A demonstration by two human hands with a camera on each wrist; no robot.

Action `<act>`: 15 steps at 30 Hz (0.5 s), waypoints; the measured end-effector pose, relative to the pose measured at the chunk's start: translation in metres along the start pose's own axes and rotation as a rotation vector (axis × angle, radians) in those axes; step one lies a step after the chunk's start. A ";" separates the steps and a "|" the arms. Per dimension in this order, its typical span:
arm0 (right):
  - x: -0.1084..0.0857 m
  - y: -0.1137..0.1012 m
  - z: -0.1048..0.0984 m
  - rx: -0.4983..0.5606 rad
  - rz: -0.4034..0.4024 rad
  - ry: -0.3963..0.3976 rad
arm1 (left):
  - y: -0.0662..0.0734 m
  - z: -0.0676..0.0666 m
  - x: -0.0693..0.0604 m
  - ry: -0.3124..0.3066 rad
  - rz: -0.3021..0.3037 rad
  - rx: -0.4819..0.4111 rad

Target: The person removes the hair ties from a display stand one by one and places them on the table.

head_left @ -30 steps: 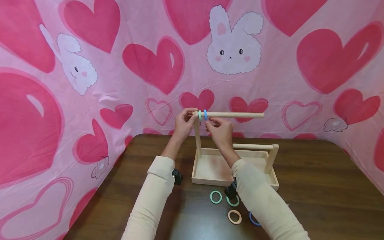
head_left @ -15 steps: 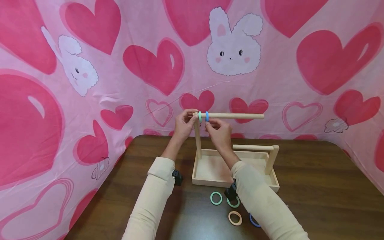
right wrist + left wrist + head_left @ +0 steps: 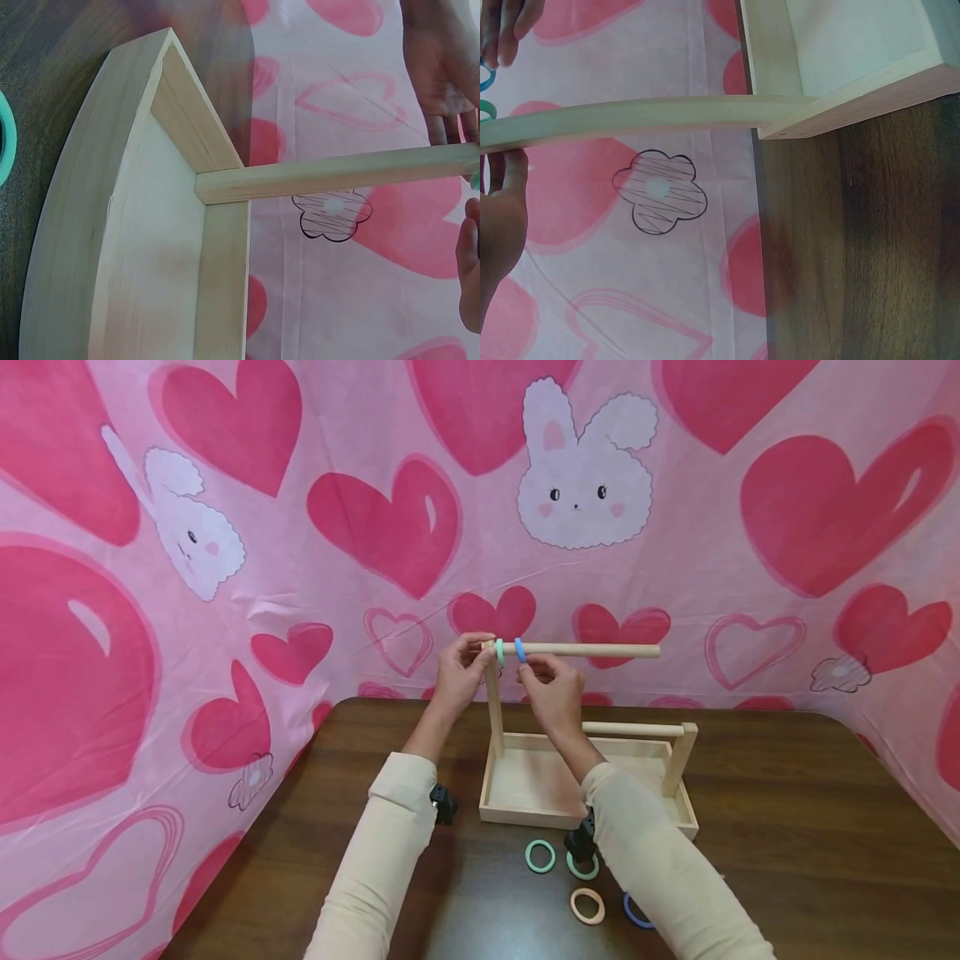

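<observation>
My left hand (image 3: 459, 675) grips the top of a tall wooden post (image 3: 495, 703), where a horizontal wooden rod (image 3: 592, 650) begins. A mint green ring (image 3: 500, 652) hangs on the rod close beside the left fingers. Just right of it, a light blue ring (image 3: 520, 650) is around the rod, slightly tilted. My right hand (image 3: 557, 692) pinches the blue ring's lower edge between thumb and finger. In the left wrist view, the blue ring (image 3: 487, 76) is partly cut off near the right hand's fingertips (image 3: 507, 54). The right wrist view shows the post (image 3: 337, 176) rising from its tray.
The post stands in a shallow wooden tray (image 3: 525, 816), with a shorter post and lower rod (image 3: 637, 727) on its right. On the brown table (image 3: 780, 827) before it lie two mint rings (image 3: 540, 870), a peach ring (image 3: 574, 907) and a darker blue ring (image 3: 634, 917), partly behind the right sleeve.
The light blue ring has slid slightly right along the rod, away from the mint ring, and now tilts. My right hand has shifted a little with it; the left hand stays on the post.
</observation>
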State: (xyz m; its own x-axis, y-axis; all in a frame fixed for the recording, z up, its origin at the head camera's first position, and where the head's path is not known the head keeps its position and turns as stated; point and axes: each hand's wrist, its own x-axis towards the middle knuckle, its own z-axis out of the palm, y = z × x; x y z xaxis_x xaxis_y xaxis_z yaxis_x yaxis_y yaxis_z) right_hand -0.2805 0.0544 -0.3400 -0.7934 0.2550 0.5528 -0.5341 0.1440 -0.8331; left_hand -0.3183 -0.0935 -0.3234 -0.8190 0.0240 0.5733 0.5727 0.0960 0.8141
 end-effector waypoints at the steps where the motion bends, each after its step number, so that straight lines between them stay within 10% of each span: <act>1: 0.000 0.000 0.000 -0.001 -0.002 0.000 | 0.000 0.000 0.000 -0.001 0.001 0.000; 15: 0.002 0.003 -0.012 -0.022 -0.006 0.019 | 0.000 0.000 0.000 0.000 -0.013 -0.011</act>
State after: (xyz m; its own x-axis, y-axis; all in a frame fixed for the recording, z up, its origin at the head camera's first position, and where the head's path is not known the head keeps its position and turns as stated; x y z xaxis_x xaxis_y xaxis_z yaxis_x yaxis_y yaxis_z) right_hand -0.2803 0.0666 -0.3412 -0.7844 0.2719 0.5575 -0.5322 0.1666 -0.8301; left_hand -0.3187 -0.0933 -0.3234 -0.8262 0.0232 0.5628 0.5626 0.0856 0.8223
